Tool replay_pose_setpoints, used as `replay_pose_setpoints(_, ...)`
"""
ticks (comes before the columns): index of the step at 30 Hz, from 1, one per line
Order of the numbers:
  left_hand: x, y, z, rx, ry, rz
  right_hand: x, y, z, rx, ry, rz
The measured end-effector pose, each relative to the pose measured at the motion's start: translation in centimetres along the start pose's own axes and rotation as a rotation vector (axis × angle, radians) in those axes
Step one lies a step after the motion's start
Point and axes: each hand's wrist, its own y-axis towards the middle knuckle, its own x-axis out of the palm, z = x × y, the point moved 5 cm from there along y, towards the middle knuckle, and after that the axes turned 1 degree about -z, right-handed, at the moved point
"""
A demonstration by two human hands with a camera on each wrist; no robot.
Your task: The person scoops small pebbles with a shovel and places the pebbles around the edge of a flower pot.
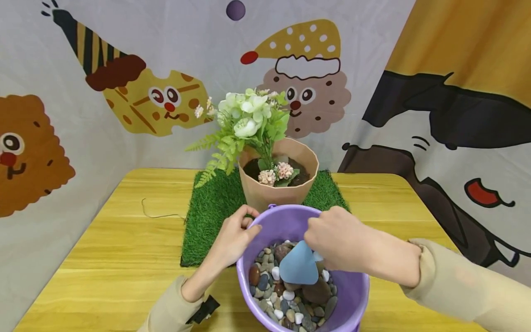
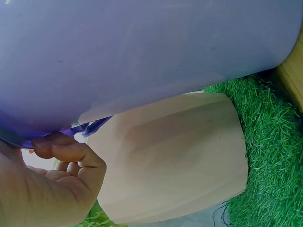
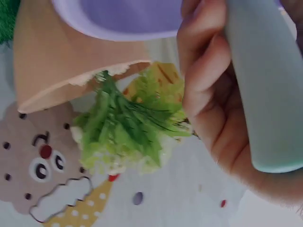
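Note:
A purple bucket [image 1: 350, 295] holds pebbles [image 1: 286, 299] of several colours and larger brown stones. My left hand [image 1: 232, 237] grips the bucket's left rim between thumb and fingers; in the left wrist view the hand [image 2: 61, 175] pinches the edge of the bucket [image 2: 142, 52]. Over the bucket's right side, my right hand [image 1: 342, 240] holds a blue shovel [image 1: 299, 266] with its blade down above the stones. In the right wrist view the fingers [image 3: 206, 61] curl round its pale handle [image 3: 270, 90]. Whether the blade touches the stones, I cannot tell.
Behind the bucket, a peach flower pot [image 1: 269, 196] with soil, white flowers [image 1: 246, 115] and small pink flowers stands on a green turf mat [image 1: 211, 226]. A thin dark wire [image 1: 162, 216] lies left on the wooden table [image 1: 103, 258]. A printed cloth hangs behind.

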Motion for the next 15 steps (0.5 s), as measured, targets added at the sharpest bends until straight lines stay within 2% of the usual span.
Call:
replay_pose_setpoints(5,0.0,0.0,0.1,0.001,-0.003,0.001,-0.4,0.1,-1.0,-0.045,-0.029,0.134)
replay_pose_setpoints(9,-0.1,0.0,0.1,-0.001,0.0,0.001,-0.2,0.3,-1.6,-0.066,-0.003,0.182)
replay_pose_setpoints(15,-0.1,0.0,0.1,0.001,0.007,-0.003,-0.5,-0.1,-2.1,-0.099,-0.052,0.253)
